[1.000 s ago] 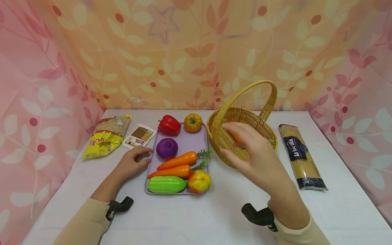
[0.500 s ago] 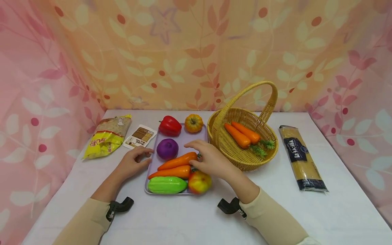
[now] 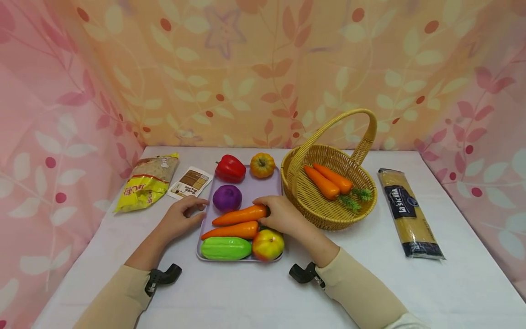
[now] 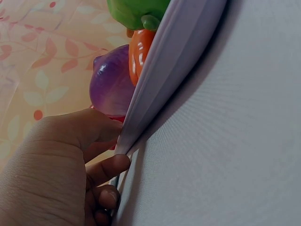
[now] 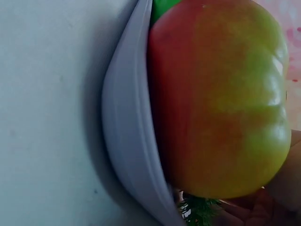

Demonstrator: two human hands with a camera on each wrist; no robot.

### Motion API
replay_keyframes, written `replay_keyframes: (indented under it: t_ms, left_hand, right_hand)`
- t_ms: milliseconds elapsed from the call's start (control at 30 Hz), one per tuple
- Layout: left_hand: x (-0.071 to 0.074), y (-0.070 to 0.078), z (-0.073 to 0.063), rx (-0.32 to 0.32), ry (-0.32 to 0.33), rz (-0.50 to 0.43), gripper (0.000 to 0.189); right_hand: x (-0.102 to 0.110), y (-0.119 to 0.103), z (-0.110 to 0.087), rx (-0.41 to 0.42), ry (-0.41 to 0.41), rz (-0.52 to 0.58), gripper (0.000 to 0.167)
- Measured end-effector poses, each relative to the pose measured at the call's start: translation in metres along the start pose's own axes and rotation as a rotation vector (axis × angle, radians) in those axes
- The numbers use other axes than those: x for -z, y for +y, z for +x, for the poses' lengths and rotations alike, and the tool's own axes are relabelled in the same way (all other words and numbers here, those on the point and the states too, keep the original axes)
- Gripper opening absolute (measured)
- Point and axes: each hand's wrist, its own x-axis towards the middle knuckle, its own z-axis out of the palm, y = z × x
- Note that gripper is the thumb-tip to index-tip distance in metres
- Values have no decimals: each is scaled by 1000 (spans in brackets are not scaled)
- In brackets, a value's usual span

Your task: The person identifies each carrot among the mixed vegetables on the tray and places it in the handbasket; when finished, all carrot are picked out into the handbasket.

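Observation:
My right hand (image 3: 286,216) reaches over the right side of the lilac tray (image 3: 254,188). Its thumb and fingers pinch the leafy end of the upper orange carrot (image 3: 238,215); the leaves are mostly hidden by the hand. A second carrot (image 3: 232,230) lies just below it, above a green ridged vegetable (image 3: 226,248). The red-yellow tomato-like fruit (image 5: 221,99) looms beside the tray rim in the right wrist view. My left hand (image 3: 181,219) rests at the tray's left edge, fingers loosely bent, fingertips touching the rim (image 4: 150,89). A purple onion (image 3: 227,198) sits close to it.
On the tray's far end are a red bell pepper (image 3: 231,168) and a small pumpkin (image 3: 262,165). A handled wicker basket (image 3: 304,208) at right holds two carrots (image 3: 322,183). Pasta (image 3: 411,214) lies farther right; a yellow bag (image 3: 148,183) and white packet (image 3: 190,183) lie left.
My right hand has come from over the basket leftward and down to the upper carrot on the tray. Two carrots now show plainly in the basket. My left hand has stayed put.

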Motion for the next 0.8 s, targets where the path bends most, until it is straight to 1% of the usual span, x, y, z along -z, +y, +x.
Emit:
replay_keyframes:
  t_ms: [100, 200, 400, 500, 600, 700, 800]
  left_hand:
    - [0, -2, 0, -2, 3, 11, 30]
    - [0, -3, -1, 0, 6, 20, 30]
    - [1, -1, -1, 4, 7, 24, 30]
    - [1, 0, -1, 10, 12, 30, 30]
    - [1, 0, -1, -3, 16, 33, 25]
    - [0, 0, 0, -23, 21, 29, 21]
    - [1, 1, 1, -22, 15, 19, 23]
  right_hand:
    - [2, -2, 0, 19, 7, 6, 45]
    - [8, -8, -3, 46, 42, 16, 44]
    - [34, -34, -21, 91, 128, 57, 47]
    - [50, -49, -35, 147, 169, 111, 46]
    - [68, -60, -54, 215, 228, 169, 46]
    - [87, -67, -75, 281, 317, 172, 48]
    - [108, -70, -97, 328, 425, 128, 51]
